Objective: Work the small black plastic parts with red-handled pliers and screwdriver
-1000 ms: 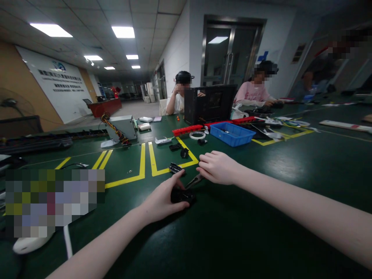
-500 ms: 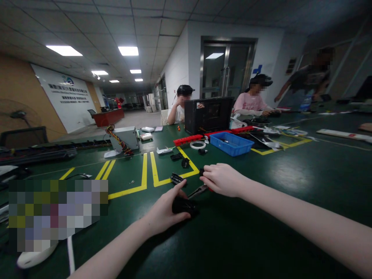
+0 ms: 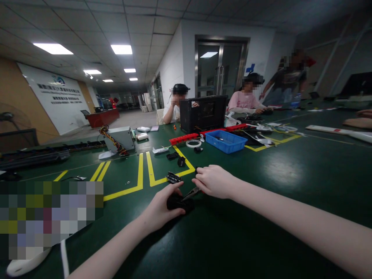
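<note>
My left hand [image 3: 161, 209] is closed around a small black part [image 3: 180, 203] that rests on the green table [image 3: 261, 217]. My right hand [image 3: 213, 181] is closed on a pair of needle-nose pliers [image 3: 192, 192], whose metal tips point down-left and reach the black part. Just beyond my hands lie a few small black pieces [image 3: 173, 177] beside the yellow floor-tape lines [image 3: 139, 174].
A blue bin [image 3: 228, 141], red strips [image 3: 186, 138], a tape roll [image 3: 193, 143], a black computer case [image 3: 203, 113] and a power supply with coloured wires [image 3: 117, 138] sit farther back. Two seated people work behind the case; a third person stands at the right. A white object [image 3: 26, 263] lies at near left.
The view has shifted slightly. My right hand has brought the pliers' tips closer, onto the black part held by my left hand. The standing person at the back has moved left.
</note>
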The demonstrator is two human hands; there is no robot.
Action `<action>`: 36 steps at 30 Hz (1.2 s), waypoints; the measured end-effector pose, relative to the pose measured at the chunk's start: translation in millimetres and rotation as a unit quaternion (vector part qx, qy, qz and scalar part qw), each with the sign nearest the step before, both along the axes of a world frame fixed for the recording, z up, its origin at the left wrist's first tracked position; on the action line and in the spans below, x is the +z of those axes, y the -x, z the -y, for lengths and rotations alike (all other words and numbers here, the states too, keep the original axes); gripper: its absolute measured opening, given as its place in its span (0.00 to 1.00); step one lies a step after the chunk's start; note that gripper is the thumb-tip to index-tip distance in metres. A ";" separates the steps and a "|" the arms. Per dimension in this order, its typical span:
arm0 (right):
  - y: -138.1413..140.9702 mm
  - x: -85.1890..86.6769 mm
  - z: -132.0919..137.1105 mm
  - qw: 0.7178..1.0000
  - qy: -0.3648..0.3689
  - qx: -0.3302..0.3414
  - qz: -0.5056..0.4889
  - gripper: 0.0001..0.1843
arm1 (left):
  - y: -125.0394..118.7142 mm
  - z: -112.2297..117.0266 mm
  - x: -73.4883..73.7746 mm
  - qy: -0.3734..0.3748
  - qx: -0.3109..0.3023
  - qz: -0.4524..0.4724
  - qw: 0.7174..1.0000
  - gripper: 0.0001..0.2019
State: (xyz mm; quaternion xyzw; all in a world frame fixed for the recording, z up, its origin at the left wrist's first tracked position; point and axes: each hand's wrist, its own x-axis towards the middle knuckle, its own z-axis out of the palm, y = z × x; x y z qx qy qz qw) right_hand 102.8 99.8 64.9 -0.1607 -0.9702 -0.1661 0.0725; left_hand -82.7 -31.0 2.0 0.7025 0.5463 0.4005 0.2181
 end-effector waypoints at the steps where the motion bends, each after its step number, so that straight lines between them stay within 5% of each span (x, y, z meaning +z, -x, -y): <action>1: 0.3 0.2 0.1 1.000 -0.002 0.002 0.000 0.22 | -0.1 0.2 0.6 0.000 -0.002 -0.002 1.000 0.34; 9: -22.6 2.7 -3.8 0.993 -0.064 0.044 -0.093 0.19 | -0.3 0.5 1.6 0.018 -0.007 0.000 1.000 0.33; 19: -45.9 -7.3 8.2 0.969 -0.143 0.125 -0.159 0.16 | -1.2 0.6 6.9 0.015 -0.032 0.015 0.999 0.20; 36: -53.0 -17.0 7.0 0.966 -0.163 0.106 -0.171 0.16 | -11.2 0.6 2.6 0.026 0.011 0.032 0.999 0.20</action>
